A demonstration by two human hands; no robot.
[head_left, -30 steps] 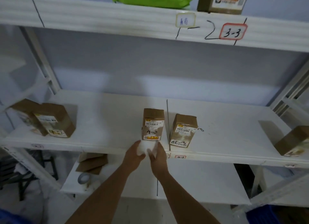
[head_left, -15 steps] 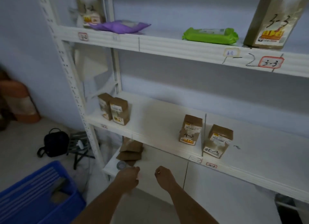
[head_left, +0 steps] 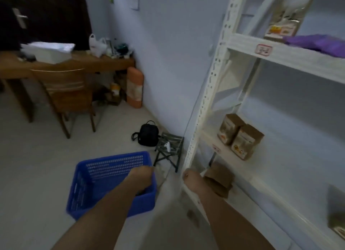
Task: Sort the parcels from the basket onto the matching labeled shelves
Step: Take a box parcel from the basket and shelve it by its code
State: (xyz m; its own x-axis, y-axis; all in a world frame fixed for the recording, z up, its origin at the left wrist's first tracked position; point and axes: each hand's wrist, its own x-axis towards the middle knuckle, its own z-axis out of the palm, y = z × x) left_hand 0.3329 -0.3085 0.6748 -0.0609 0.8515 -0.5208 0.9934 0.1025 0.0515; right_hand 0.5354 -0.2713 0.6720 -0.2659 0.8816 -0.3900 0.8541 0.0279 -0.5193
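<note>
A blue plastic basket (head_left: pixel 104 175) stands on the floor at lower centre-left; its contents are hidden by my arm and motion blur. My left hand (head_left: pixel 141 177) hangs over the basket's right side, fingers curled under, nothing visible in it. My right hand (head_left: pixel 190 178) is in front of the white shelf unit's post (head_left: pixel 203 107), also curled with nothing seen in it. Two brown parcels (head_left: pixel 239 137) stand together on the middle shelf by a red-framed label (head_left: pixel 216 148). Flat brown parcels (head_left: pixel 219 178) lie on the lower shelf. A purple parcel (head_left: pixel 317 44) lies on the upper shelf.
A small folding stool (head_left: pixel 169 148) and a black bag (head_left: pixel 147 134) sit on the floor between basket and wall. A wooden chair (head_left: pixel 67 94) and a cluttered desk (head_left: pixel 74 62) stand at the left. An orange roll (head_left: pixel 134 87) leans on the wall.
My view has swung left and down from the shelves to the blue basket. Both hands let go of the parcel on the middle shelf and dropped toward the floor, the left one over the basket.
</note>
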